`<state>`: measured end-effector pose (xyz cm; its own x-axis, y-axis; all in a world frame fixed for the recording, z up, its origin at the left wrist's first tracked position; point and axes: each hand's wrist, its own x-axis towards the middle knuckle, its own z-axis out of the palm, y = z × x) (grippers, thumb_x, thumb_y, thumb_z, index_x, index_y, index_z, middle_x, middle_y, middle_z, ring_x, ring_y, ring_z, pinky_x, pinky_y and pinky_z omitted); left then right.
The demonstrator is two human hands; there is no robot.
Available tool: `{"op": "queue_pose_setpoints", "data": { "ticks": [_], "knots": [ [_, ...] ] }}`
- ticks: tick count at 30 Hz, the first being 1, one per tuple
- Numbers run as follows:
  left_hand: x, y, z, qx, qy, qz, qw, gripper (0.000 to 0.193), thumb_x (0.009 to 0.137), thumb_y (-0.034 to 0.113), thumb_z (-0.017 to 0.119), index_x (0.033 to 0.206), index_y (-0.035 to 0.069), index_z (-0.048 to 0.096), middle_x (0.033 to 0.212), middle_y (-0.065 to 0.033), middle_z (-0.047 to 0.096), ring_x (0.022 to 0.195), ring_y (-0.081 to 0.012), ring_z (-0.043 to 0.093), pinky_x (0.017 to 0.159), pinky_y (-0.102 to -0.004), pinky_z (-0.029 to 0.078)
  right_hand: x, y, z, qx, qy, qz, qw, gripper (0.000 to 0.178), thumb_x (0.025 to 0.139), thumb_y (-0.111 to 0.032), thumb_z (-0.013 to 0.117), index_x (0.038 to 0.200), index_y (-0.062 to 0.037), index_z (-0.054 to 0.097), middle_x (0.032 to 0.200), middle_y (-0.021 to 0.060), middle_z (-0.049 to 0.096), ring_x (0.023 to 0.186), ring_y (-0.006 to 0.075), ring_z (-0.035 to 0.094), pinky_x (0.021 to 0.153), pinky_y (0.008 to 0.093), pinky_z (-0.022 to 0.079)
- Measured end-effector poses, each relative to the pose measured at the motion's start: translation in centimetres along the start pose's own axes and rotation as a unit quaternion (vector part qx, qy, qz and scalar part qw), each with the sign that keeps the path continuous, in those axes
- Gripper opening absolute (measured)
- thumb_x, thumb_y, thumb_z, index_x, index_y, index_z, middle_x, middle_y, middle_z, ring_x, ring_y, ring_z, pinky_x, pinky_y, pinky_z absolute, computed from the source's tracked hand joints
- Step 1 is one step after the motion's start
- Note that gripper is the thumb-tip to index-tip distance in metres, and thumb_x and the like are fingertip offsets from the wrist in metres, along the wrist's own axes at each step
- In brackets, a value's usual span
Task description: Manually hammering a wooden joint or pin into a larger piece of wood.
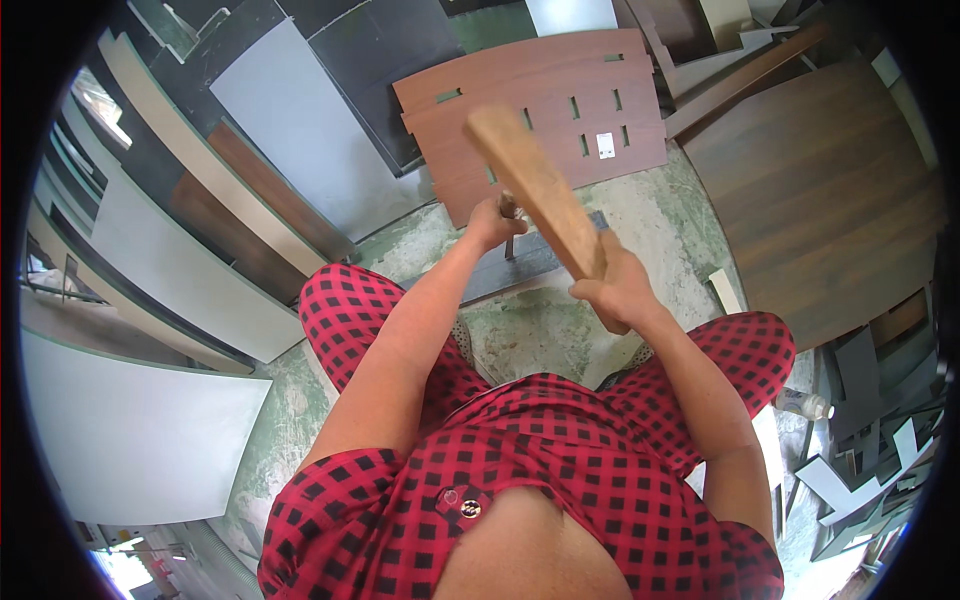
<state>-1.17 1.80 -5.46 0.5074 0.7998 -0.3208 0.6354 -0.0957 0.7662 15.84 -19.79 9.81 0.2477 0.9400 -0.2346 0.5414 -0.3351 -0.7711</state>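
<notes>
My right hand point(618, 290) grips one end of a thick light-brown wooden stick point(535, 185), which is raised and points up and away from me. My left hand point(493, 222) is closed around a thin dark upright tool point(508, 228) whose lower end rests on a grey flat strip point(520, 265) lying on the floor between my knees. The top of the tool is hidden behind the stick. My legs and torso are in red-and-black checked cloth.
A brown slotted board point(540, 110) lies just beyond the strip. A dark wooden panel point(830, 200) lies at the right, pale and grey sheets point(300, 130) lean at the left. A plastic bottle point(805, 403) and grey offcuts point(860, 470) lie at my right.
</notes>
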Motion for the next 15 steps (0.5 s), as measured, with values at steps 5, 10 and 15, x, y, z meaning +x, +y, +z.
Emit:
{"op": "queue_pose_setpoints", "data": {
  "ticks": [5,10,15],
  "knots": [
    [-0.9,1.4,0.4,-0.041,0.017,-0.017,0.999,0.033,0.058,0.023,0.077,0.078,0.001,0.064,0.076,-0.0147,0.067,0.074,-0.0282,0.065,0.069,-0.0367,0.049,0.0,0.0,-0.2,-0.061,-0.055,0.046,0.996,0.069,0.057,-0.031,0.073,0.111,0.0036,0.048,0.096,0.0258,0.061,0.090,0.0391,0.061,0.079,0.0403,0.048],
    [-0.2,0.5,0.6,-0.020,0.039,0.013,0.999,0.035,0.060,0.023,0.077,0.081,-0.001,0.063,0.076,-0.0168,0.066,0.075,-0.0293,0.065,0.070,-0.0386,0.049,-0.2,-0.3,-0.3,0.061,0.034,-0.052,0.996,0.070,0.056,-0.030,0.072,0.113,0.0019,0.045,0.093,0.0255,0.061,0.090,0.0392,0.061,0.079,0.0421,0.048],
    [-1.3,1.6,0.4,-0.037,0.043,0.006,0.998,0.038,0.060,0.024,0.078,0.085,-0.001,0.064,0.079,-0.0158,0.067,0.076,-0.0295,0.065,0.071,-0.0377,0.050,0.2,0.3,0.4,-0.088,-0.060,0.046,0.993,0.070,0.056,-0.030,0.072,0.112,0.0025,0.045,0.092,0.0253,0.062,0.091,0.0387,0.061,0.079,0.0413,0.048]
  ]
}}
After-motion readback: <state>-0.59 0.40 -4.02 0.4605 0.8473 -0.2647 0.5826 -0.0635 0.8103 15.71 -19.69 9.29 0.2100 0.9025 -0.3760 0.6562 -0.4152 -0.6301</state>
